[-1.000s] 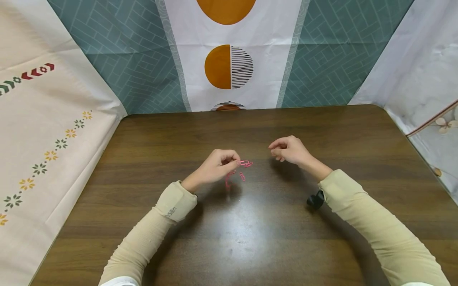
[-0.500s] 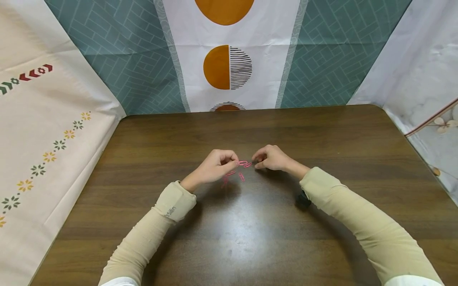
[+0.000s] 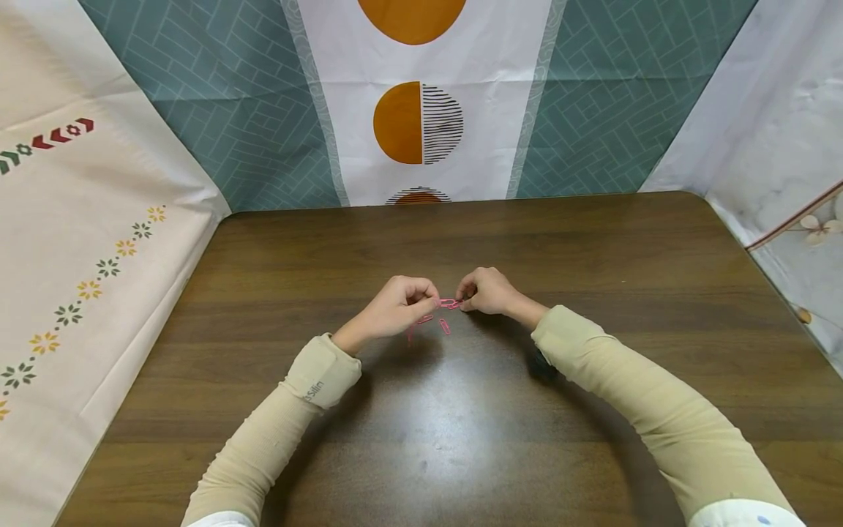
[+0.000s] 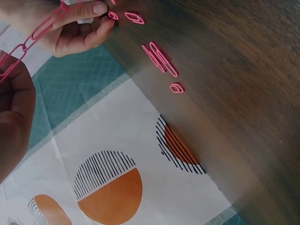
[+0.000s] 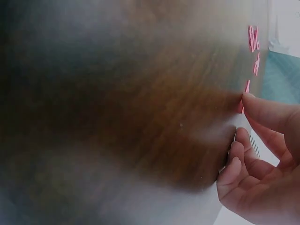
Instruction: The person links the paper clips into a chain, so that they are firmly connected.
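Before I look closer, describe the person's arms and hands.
The left hand and right hand wear no gloves. The left sleeve and right sleeve are pale yellow-beige; the left cuff bears small dark lettering. White fabric edges each sleeve nearest the body. A dark item, too shadowed to identify, shows beneath the right cuff.

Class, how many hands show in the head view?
2: the left hand, left of a pink paper clip on the table, and the right hand, right of it. None seems hidden.
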A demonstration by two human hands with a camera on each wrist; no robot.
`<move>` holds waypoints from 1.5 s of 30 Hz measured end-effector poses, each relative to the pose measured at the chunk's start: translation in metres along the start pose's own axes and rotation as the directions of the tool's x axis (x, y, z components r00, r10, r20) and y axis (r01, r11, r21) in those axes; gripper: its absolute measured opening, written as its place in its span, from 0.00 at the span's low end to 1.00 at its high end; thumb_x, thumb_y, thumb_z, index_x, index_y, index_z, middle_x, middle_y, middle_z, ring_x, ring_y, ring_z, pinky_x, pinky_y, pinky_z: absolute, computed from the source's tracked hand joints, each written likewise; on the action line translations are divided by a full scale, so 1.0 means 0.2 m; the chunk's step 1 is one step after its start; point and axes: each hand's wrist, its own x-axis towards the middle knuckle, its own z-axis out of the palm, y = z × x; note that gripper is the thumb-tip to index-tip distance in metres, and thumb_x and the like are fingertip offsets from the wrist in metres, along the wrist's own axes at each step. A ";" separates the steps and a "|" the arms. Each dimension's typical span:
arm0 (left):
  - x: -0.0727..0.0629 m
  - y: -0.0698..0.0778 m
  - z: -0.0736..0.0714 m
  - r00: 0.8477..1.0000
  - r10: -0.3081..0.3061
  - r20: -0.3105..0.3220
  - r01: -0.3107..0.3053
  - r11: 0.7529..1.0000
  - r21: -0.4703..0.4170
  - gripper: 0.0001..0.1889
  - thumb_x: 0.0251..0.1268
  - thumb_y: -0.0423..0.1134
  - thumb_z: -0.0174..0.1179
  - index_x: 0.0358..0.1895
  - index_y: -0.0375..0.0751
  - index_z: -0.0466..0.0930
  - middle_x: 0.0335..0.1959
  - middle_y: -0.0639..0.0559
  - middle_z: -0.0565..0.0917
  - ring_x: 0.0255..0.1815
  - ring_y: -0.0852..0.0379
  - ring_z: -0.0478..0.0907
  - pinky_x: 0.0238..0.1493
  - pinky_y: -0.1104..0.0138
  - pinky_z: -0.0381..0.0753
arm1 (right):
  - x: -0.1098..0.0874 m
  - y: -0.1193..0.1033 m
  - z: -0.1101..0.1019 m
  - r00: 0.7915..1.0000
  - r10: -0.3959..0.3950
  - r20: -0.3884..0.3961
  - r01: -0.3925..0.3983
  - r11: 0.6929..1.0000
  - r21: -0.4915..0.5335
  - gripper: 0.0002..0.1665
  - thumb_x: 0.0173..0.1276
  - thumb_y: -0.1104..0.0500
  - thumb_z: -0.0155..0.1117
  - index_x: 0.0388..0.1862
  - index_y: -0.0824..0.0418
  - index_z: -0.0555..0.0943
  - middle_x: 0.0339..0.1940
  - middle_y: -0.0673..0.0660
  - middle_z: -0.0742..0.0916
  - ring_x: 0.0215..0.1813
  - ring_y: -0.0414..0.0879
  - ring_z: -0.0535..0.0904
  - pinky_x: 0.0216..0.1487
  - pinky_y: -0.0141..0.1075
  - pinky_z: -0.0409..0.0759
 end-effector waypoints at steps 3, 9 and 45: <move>0.00 -0.01 0.00 1.000 -0.006 0.006 0.006 1.000 -0.003 0.07 0.59 0.23 0.50 0.25 0.29 0.75 0.12 0.57 0.68 0.12 0.66 0.60 0.15 0.74 0.60 | 0.00 0.00 0.01 1.000 0.002 0.002 -0.002 1.000 -0.017 0.04 0.50 0.64 0.71 0.25 0.59 0.83 0.20 0.50 0.80 0.27 0.43 0.72 0.29 0.34 0.68; 0.03 -0.13 0.01 1.000 0.005 -0.005 -0.005 1.000 -0.001 0.07 0.59 0.25 0.52 0.25 0.33 0.76 0.13 0.54 0.69 0.13 0.64 0.61 0.15 0.74 0.59 | 0.00 -0.01 0.01 1.000 -0.002 0.016 0.003 0.999 -0.033 0.07 0.51 0.64 0.70 0.20 0.57 0.80 0.19 0.49 0.80 0.26 0.42 0.72 0.29 0.33 0.69; -0.01 -0.01 0.00 1.000 0.002 -0.007 -0.002 1.000 0.005 0.06 0.59 0.24 0.52 0.26 0.29 0.75 0.15 0.39 0.71 0.14 0.66 0.62 0.18 0.74 0.61 | -0.15 -0.08 -0.13 1.000 -0.003 0.017 -0.005 0.917 0.399 0.06 0.55 0.70 0.60 0.33 0.68 0.81 0.22 0.57 0.82 0.24 0.42 0.72 0.27 0.35 0.71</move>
